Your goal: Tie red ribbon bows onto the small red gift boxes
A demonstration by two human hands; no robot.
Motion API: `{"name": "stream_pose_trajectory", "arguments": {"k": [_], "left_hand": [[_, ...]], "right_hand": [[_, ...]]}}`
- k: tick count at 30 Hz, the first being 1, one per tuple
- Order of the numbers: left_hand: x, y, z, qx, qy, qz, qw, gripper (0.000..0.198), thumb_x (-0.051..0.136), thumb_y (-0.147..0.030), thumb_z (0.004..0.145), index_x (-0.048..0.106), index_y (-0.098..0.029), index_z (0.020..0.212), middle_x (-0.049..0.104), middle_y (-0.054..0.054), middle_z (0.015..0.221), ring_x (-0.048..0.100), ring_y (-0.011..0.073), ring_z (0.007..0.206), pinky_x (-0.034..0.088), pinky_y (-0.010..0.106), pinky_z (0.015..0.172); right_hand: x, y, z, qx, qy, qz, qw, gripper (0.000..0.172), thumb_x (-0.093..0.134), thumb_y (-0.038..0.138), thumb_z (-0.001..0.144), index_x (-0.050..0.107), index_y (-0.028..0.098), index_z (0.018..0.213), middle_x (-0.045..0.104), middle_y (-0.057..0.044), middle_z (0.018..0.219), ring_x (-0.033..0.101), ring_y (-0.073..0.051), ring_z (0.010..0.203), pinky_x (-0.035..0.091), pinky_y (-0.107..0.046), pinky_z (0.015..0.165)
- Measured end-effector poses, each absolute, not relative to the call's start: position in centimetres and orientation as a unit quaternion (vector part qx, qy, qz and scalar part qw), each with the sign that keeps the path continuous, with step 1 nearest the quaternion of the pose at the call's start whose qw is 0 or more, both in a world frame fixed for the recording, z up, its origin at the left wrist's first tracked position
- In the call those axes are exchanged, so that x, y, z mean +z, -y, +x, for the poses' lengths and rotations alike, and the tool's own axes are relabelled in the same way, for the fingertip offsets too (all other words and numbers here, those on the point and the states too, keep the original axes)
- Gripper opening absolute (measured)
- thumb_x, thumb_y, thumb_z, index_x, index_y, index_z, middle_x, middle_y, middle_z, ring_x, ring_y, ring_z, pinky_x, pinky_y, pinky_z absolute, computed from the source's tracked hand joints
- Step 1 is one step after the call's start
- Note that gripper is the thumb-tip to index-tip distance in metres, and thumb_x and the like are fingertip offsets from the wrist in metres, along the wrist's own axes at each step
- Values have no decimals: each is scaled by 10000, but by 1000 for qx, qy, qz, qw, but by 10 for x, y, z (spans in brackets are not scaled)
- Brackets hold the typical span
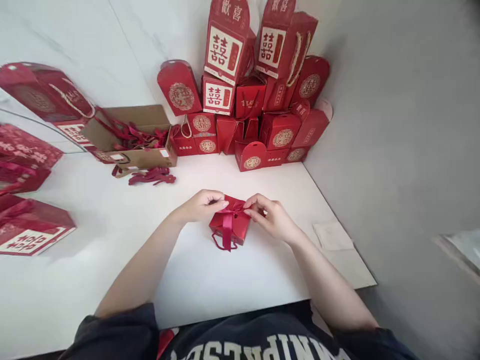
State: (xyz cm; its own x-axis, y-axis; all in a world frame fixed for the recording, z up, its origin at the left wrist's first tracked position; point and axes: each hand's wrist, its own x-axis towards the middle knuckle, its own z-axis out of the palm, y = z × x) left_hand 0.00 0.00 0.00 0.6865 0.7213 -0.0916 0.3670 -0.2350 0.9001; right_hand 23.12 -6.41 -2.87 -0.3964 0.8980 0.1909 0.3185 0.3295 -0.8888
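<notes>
A small red gift box (pixel 237 227) stands on the white table (pixel 202 280) just in front of me. A dark red ribbon (pixel 227 231) crosses its top and hangs down its front, with a loop trailing at the bottom. My left hand (pixel 202 204) rests against the box's top left corner, its fingers curled and pinching the ribbon. My right hand (pixel 270 215) is at the top right corner, fingers pinched on the ribbon's other end.
A pile of red gift boxes and bags (pixel 255 105) fills the far corner against the wall. A cardboard box (pixel 135 145) of ribbons sits at left, loose ribbons (pixel 152 176) before it. Red bags (pixel 26 235) lie at the left edge. Grey floor lies right of the table.
</notes>
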Motion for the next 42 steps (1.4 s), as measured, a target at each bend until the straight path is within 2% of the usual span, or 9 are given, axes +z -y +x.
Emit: {"name": "stream_pose_trajectory", "arguments": {"k": [6,9,15,19,23,29,34,37,42], "left_hand": [[-3,-1,-7,152,-369,759,515,359,601,-387,843,533,-134,599,436,-35,584,365,86,564,302,220,549],[0,-2,-11,133,-348,751,546,356,604,-415,845,617,-124,640,502,-17,598,404,92,564,327,222,549],[4,-2,-17,20,-301,762,573,284,682,-397,801,654,-115,777,336,-74,493,247,63,471,192,225,469],[5,-2,-17,23,-302,750,589,317,625,-416,843,585,-127,719,400,-55,536,304,71,502,227,222,498],[5,0,-13,59,-339,747,570,374,584,-433,865,543,-129,652,465,-24,603,377,87,570,306,226,557],[3,2,-9,76,-393,757,516,426,565,-437,869,506,-133,576,412,-31,553,338,82,544,281,224,528],[2,1,-10,72,-376,755,532,426,569,-447,867,495,-136,584,378,-36,564,317,78,541,278,225,523],[6,2,-11,60,-362,753,546,407,616,-459,836,503,-138,612,390,-39,577,332,77,543,285,221,519],[12,6,-8,43,-367,770,520,363,675,-448,789,539,-142,650,433,-39,574,370,81,541,292,217,507]], "right_hand": [[-24,62,236,164,771,-475,392,125,548,305,934,605,208,877,601,-43,866,540,-193,847,404,-353,815],[-18,72,227,128,800,-446,381,216,608,406,894,643,206,819,576,-46,859,521,-200,852,382,-384,863],[-21,92,193,171,776,-485,365,260,735,458,780,677,211,838,588,-40,879,535,-211,886,350,-411,893],[-21,92,192,252,760,-476,363,79,717,288,825,673,232,791,591,-9,871,549,-182,896,341,-390,917],[-13,84,213,316,757,-459,341,180,703,286,836,623,203,699,594,18,757,533,-137,732,375,-347,854],[-6,74,250,386,810,-388,209,201,668,282,853,593,194,688,548,37,674,456,-105,608,356,-252,592],[-1,70,269,489,794,-342,117,243,662,413,847,669,196,737,611,21,691,512,-115,605,383,-252,574],[-4,65,267,445,761,-415,226,255,586,432,899,670,204,820,655,-12,778,566,-152,709,433,-279,661],[-21,56,237,376,720,-420,404,204,495,284,950,626,251,1102,628,-63,1161,560,-199,1134,410,-378,1017]]}}
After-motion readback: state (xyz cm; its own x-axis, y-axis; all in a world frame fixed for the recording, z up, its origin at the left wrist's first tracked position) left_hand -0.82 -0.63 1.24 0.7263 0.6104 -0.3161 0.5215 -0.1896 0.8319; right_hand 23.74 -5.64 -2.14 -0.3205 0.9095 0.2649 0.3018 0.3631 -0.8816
